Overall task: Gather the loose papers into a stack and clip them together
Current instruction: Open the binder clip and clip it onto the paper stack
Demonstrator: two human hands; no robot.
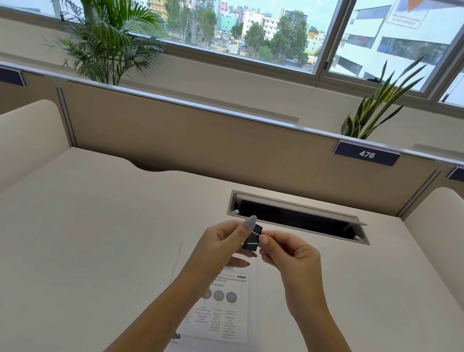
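Things on and around the desk, counted

Two hands [224, 240] [288, 256], one binder clip [252, 238], one stack of papers [223, 306], two plants [105, 28] [379, 106], three number tags [366, 154].

The binder clip [252, 237] is black with silvery wire handles. The papers [222, 315] are white with black print and grey circles. The desk [85, 245] is cream, the partition [228, 146] tan. Number tags [366, 154] look navy with white digits.
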